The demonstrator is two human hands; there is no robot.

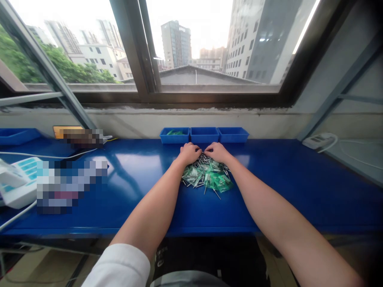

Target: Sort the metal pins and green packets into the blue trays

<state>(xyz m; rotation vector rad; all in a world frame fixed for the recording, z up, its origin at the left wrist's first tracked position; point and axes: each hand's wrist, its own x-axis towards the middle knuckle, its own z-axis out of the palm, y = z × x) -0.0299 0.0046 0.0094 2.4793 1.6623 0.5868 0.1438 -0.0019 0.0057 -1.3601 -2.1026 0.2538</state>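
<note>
A heap of thin metal pins point(204, 162), rivet-like in shape, lies on the blue table with small green-tinted plastic bags point(219, 181) among and on top of it. At the heap's far left edge is my left hand point(190, 153), its fingers curled inward and closed. My right hand point(218, 152) faces it from the far right edge, also with bent, closed fingers. Both sets of fingertips come close together over the pins. What they pinch, if anything, is too small to make out. A few pins stick out at the near side of the heap.
Behind the hands, three blue bins stand in a row; the left bin point(174, 136) holds green bags, beside the middle bin point(204, 134) and right bin point(233, 134). A white device point(18, 183) and cables are at left, a power strip point(317, 140) at right.
</note>
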